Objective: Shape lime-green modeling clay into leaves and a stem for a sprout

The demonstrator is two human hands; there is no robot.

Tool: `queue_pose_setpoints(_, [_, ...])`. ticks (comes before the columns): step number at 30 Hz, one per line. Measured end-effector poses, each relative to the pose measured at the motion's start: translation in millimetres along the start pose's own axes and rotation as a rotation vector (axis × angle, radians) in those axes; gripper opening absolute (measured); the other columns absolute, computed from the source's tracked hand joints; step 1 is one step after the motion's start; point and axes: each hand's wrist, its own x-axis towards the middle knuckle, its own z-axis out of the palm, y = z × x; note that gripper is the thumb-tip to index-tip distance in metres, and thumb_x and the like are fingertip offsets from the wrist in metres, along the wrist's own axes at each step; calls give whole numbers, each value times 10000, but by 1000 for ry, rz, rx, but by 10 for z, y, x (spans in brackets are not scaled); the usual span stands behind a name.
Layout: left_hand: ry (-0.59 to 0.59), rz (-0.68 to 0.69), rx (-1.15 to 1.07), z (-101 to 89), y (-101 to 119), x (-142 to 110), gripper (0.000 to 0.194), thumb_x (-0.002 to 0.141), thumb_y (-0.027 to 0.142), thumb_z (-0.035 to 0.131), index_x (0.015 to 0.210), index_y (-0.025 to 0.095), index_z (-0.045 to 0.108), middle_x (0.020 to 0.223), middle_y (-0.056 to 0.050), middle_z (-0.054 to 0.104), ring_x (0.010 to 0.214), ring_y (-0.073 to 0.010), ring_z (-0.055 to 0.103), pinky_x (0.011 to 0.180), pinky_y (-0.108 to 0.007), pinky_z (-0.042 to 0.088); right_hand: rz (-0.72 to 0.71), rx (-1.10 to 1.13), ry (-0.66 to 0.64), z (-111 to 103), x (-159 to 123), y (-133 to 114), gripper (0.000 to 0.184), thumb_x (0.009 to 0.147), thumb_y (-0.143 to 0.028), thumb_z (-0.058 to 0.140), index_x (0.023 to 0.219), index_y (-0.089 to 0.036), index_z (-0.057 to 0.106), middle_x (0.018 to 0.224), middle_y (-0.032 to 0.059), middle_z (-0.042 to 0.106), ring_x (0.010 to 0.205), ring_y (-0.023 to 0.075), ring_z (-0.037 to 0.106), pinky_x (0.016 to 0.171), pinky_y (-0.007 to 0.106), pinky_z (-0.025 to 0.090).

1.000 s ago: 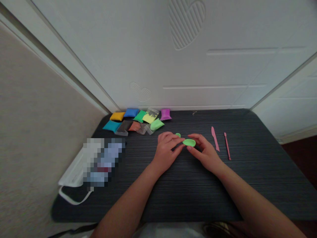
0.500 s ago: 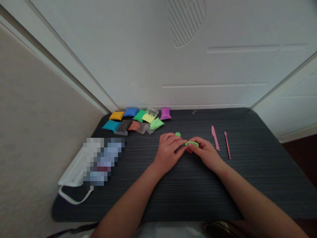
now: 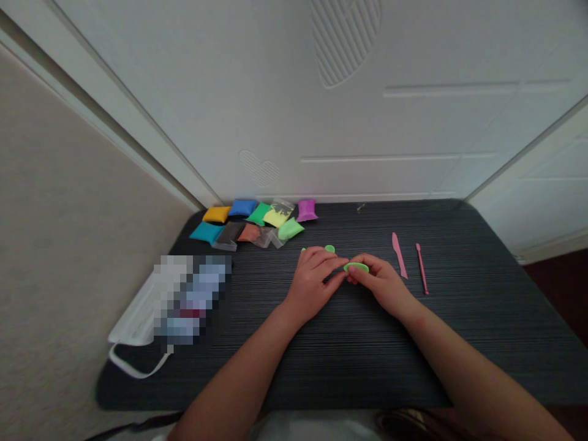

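A flat green clay disc (image 3: pixel 356 267) is pinched between the fingertips of both hands just above the dark table (image 3: pixel 349 343). My left hand (image 3: pixel 312 280) grips its left edge with curled fingers. My right hand (image 3: pixel 381 283) grips its right edge, fingers wrapped round it. A small green clay bit (image 3: pixel 329 248) lies on the table just behind my left hand's fingers.
Several coloured clay packets (image 3: pixel 255 222) lie at the table's back left. A pink plastic knife (image 3: pixel 398 255) and a thin pink tool (image 3: pixel 421 268) lie right of my hands. A white face mask (image 3: pixel 133 331) hangs over the left edge. White panelled wall behind.
The green disc has tilted from facing up to nearly edge-on, and my right hand has closed further round it. Since half a second ago almost nothing has moved.
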Motion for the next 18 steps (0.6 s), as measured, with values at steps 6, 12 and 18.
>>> queue_pose_setpoints(6, [-42, -2, 4, -8, -12, 3, 162, 754, 238, 595, 908, 231, 641, 880, -26, 621, 921, -184, 489, 829, -374, 405, 9, 1, -6, 0, -1, -15, 117, 793, -285, 546, 764, -176, 577, 665, -28, 564, 642, 97, 495, 641, 230, 373])
queue_pose_setpoints(12, [-60, -15, -60, -34, 28, 18, 187, 746, 229, 596, 930, 208, 624, 918, -35, 608, 925, -174, 491, 855, -371, 409, 7, -9, -17, 8, 0, -39, 130, 786, -286, 551, 724, -174, 572, 663, -29, 558, 637, 98, 484, 637, 233, 364])
queue_pose_setpoints(18, [-72, 7, -64, -34, 19, 11, 191, 746, 226, 593, 934, 230, 626, 926, -29, 603, 934, -173, 490, 858, -380, 408, 26, -5, -33, 6, -3, -16, 126, 782, -282, 551, 724, -173, 570, 652, -35, 531, 617, 93, 455, 617, 230, 343])
